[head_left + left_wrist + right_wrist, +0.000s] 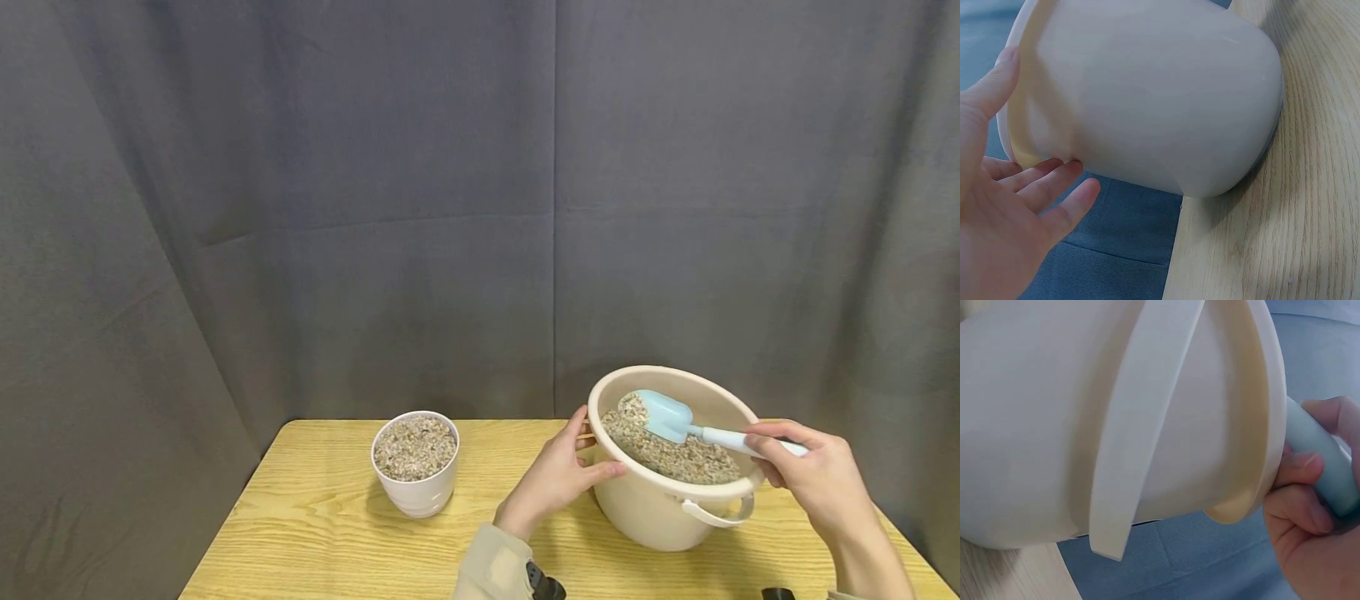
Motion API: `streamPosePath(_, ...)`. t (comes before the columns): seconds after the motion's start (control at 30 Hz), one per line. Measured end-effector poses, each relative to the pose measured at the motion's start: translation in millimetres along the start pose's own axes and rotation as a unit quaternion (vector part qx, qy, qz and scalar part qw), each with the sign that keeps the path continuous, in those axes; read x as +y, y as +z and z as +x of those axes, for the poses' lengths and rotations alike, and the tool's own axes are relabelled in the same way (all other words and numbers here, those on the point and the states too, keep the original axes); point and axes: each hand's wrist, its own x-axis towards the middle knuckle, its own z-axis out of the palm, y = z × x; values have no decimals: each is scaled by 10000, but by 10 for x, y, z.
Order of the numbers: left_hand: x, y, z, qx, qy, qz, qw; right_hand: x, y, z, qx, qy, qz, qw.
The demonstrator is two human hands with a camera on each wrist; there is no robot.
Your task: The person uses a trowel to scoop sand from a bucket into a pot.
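Observation:
At the right of the table stands a cream bucket (652, 521), partly filled with coarse tan grit (708, 462). My left hand (558, 475) holds its left side, thumb at the rim and fingers spread round the wall, as the left wrist view also shows. My right hand (813, 471) grips the white handle of a light blue garden trowel (667, 412) over the bucket's right rim. The trowel's blade is inside the bucket, with some grit at its tip. In the right wrist view, fingers and thumb wrap the trowel's handle end (1319, 450) beside the rim.
A white pot (416, 496) full of similar grit (416, 448) stands to the left on the wooden table (315, 517). The bucket's carrying handle (716, 517) hangs on its near side. Grey curtains (420, 208) hang behind the table's far edge.

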Motion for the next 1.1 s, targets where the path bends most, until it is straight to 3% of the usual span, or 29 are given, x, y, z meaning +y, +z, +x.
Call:
streamPosePath(0.3,7,2,-11,34,14,70,10000,27,35,-76,405,37,1483,9881)
streamPosePath(0.73,16,1,-17,21,-102,35,9999,69,10,-112,671,312,1441,9868)
streamPosePath(1.1,1,-6,-29,20,-150,-62,9999,26,58,-104,611,126,1470,9872)
